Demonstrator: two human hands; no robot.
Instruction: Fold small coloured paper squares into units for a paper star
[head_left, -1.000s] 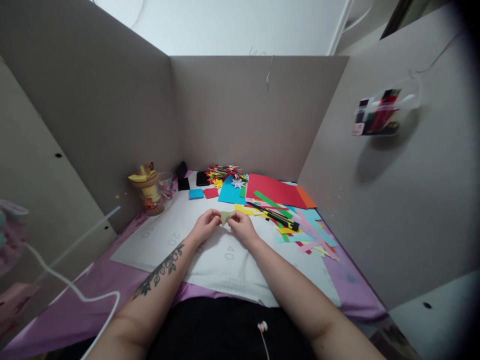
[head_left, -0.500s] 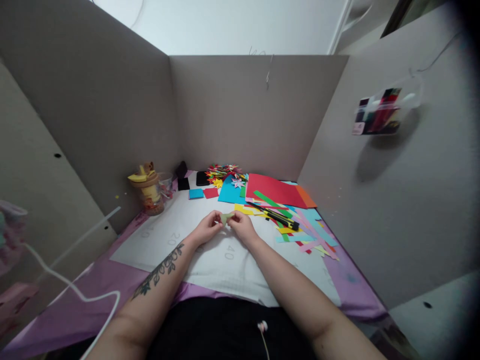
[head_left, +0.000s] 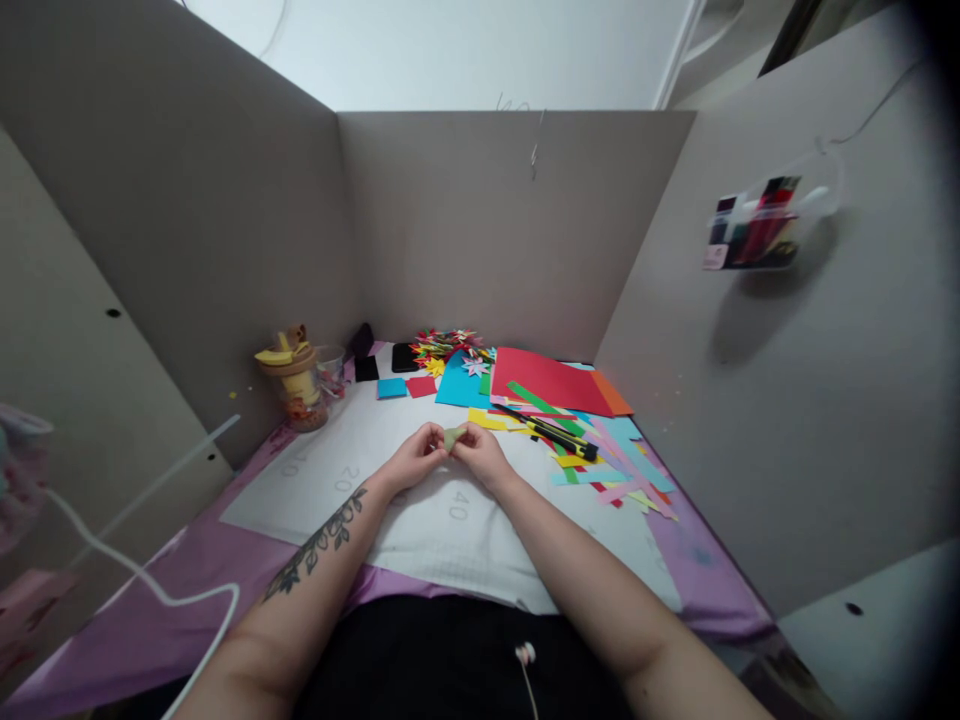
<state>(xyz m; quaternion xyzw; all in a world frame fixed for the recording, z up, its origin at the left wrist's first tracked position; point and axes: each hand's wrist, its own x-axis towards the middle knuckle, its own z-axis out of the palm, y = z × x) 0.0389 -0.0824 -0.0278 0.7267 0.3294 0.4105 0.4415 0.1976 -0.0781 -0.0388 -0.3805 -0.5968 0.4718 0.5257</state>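
Grey partitions (head_left: 510,230) enclose the work place on the left, far and right sides. Inside them, a purple cloth (head_left: 202,550) shows around the edges of a white sheet (head_left: 480,565) printed with numerals. At the far right of the sheet lies red paper (head_left: 547,380), with blue paper (head_left: 454,385) adjoining on its left. Paper strips (head_left: 634,465) are scattered toward the right edge; a yellow-and-black cutter (head_left: 559,434) rests across some of them.

The left hand (head_left: 416,457) and right hand (head_left: 482,455) meet over the middle of the white sheet, nearer the wearer than the papers. On each, thumb and forefinger are drawn together in a pinch, with little gap visible; the other fingers are curled.

Smallest item noted: a green paper piece (head_left: 452,438), located directly between the two sets of fingertips. Neither hand is clearly nearer; the left grips its left side, the right its right side. Its visible part appears to run crosswise from hand to hand, though fingers cover both ends and the true long axis cannot be confirmed
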